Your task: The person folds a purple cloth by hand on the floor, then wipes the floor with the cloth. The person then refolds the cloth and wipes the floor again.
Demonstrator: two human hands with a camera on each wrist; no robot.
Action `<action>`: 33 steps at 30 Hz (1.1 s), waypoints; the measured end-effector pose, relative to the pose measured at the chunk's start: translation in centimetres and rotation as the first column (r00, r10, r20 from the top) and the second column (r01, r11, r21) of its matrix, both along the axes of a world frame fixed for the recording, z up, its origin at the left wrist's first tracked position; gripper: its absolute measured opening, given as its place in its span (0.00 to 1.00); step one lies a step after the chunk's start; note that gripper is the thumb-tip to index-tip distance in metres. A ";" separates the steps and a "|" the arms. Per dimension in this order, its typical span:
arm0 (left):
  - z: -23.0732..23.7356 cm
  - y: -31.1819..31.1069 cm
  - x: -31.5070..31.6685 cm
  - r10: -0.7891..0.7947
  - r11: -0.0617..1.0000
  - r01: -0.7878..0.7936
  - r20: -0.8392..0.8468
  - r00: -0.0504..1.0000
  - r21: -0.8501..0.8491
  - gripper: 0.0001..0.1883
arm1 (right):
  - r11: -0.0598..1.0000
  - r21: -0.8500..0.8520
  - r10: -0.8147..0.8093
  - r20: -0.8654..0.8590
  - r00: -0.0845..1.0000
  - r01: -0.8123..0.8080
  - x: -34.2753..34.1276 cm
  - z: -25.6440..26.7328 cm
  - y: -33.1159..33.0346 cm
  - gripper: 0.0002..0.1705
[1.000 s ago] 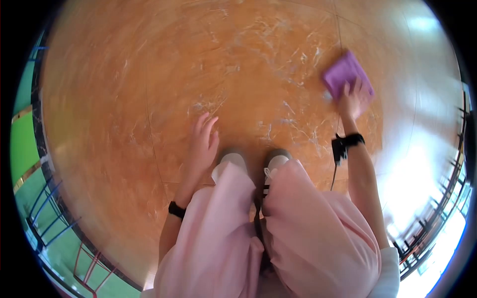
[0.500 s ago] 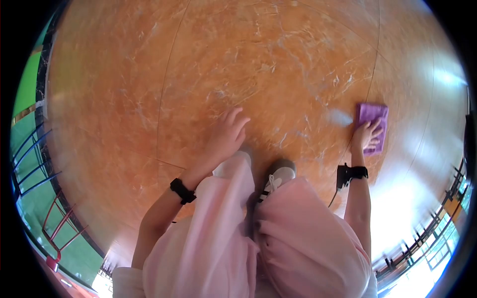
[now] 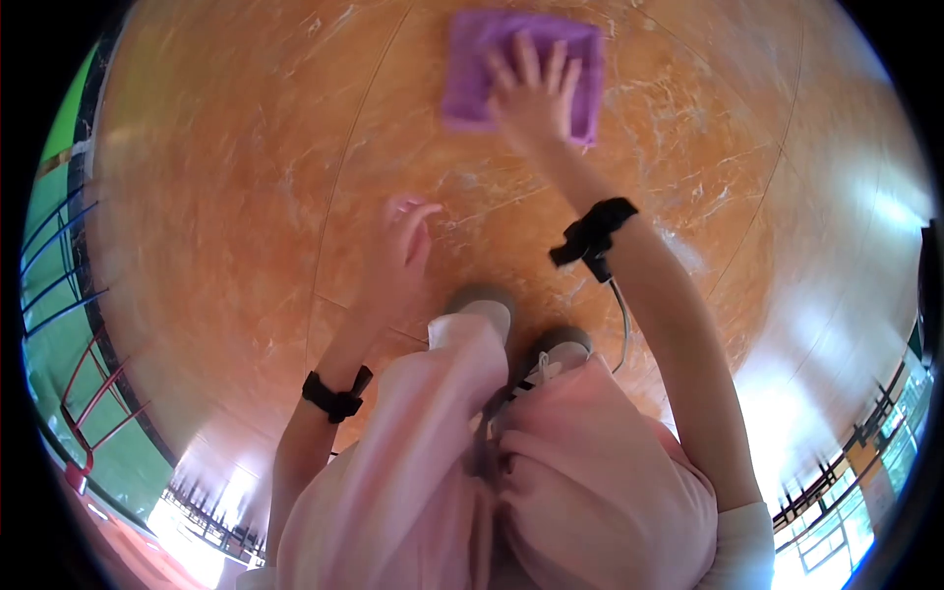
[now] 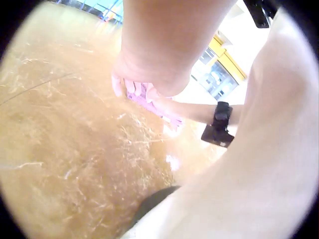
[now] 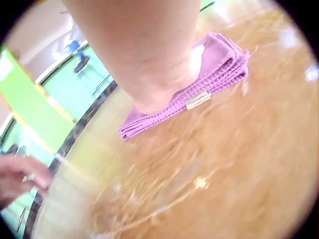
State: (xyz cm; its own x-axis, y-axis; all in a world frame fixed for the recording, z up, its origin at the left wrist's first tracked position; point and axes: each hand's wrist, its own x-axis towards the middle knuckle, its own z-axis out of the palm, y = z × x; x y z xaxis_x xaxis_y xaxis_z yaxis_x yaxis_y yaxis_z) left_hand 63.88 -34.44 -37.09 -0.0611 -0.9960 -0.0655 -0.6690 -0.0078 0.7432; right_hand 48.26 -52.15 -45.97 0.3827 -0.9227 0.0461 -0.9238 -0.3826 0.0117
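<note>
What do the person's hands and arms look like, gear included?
Left hand and right hand bare. Black left wrist strap; black right wrist strap with a dark boxy unit and thin cable. White right sleeve, ending well above the wrist.

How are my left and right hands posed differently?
Your right hand lies on the folded purple cloth, while your left hand holds nothing. The right hand's fingers are spread and fairly straight; the left hand's are bent. The right hand reaches farther forward than the left. Both have a black strap at the wrist.
</note>
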 end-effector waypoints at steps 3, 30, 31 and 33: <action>0.9 -0.6 1.9 0.110 0.994 -0.109 0.033 0.993 -0.015 0.15 | 0.918 0.119 0.360 0.141 0.922 -0.377 4.3 1.7 7.0 0.30; -2.8 -4.7 -11.1 -0.417 0.881 0.421 0.064 0.907 -0.215 0.13 | 0.917 0.081 -0.400 0.157 0.903 0.392 -15.2 1.6 19.6 0.34; -3.6 -4.5 -12.3 -0.464 0.839 0.471 0.092 0.881 -0.271 0.16 | 0.919 0.052 -0.393 0.175 0.903 0.390 -15.2 1.9 19.6 0.32; -4.4 -3.8 -14.9 -0.475 0.820 0.492 0.132 0.870 -0.292 0.19 | 0.908 0.083 -0.419 0.195 0.887 0.411 -15.6 2.5 19.2 0.31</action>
